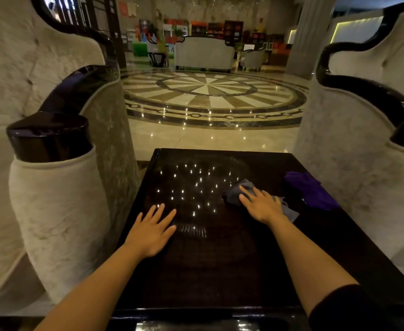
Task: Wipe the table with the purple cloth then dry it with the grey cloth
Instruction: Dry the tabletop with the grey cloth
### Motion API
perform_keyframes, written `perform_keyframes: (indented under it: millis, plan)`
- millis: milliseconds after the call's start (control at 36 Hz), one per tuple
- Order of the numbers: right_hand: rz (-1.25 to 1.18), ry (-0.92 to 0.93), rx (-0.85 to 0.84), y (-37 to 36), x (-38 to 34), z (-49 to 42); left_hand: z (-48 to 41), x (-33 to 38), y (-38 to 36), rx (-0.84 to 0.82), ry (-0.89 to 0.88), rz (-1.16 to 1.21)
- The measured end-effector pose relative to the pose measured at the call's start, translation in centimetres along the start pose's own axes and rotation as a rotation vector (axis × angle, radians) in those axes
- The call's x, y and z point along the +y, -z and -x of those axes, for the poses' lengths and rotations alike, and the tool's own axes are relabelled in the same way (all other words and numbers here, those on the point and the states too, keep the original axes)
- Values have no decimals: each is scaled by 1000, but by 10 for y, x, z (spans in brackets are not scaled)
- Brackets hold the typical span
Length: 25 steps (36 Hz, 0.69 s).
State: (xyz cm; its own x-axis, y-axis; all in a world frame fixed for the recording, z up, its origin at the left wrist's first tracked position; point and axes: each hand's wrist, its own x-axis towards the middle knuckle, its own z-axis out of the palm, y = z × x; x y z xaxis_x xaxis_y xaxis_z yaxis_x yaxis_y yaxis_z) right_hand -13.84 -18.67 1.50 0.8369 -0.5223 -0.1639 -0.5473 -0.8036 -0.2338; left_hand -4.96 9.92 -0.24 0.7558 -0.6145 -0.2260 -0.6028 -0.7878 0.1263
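A dark glossy table (220,263) fills the lower middle of the head view and mirrors small ceiling lights. The grey cloth (232,195) lies crumpled on its right half. My right hand (260,205) presses flat on that cloth with fingers spread, covering its middle. The purple cloth (312,189) lies bunched near the table's right edge, apart from my hands. My left hand (152,229) rests palm down on the bare tabletop near the left edge, fingers apart, holding nothing.
A pale upholstered armchair (53,199) with a black glossy arm stands close on the left. Another pale armchair (353,139) crowds the right edge. Beyond the table lies polished marble floor (210,139) and a distant sofa (204,53).
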Motion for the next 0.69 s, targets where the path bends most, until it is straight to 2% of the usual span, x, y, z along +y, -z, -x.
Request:
perform_keyframes:
  millis: [694]
  plan:
    - [74,556,-21,-45,-48,131,48,22,-11,10,11,-2]
